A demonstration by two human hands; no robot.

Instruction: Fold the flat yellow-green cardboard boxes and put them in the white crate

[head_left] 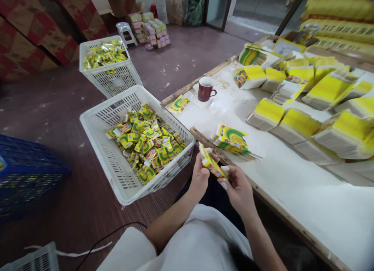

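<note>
A carton (212, 166) is held between both hands, above the lap and just off the wooden edge of the table (295, 189). Its near end is pinched between the thumb and fingers of the right hand (238, 185), while its far end is held in the left hand (201, 173), partly hidden by the fingers there. The carton is seen thin and narrow, tilted, with a yellow face marked in red and green and a white flap at the far end; whether it is fully opened out cannot be told. White coverings (223, 183) are worn on fingertips of the right hand. The left forearm (172, 216) is stretched forward with the wrist bent up, and the right forearm (260, 232) is angled inward from the right, so that the hands are brought close together. Beside them, a stack (232, 139) of similar cartons is laid at the table's edge, and to the left a white crate (102, 146) is partly filled with packets (149, 142).
</note>
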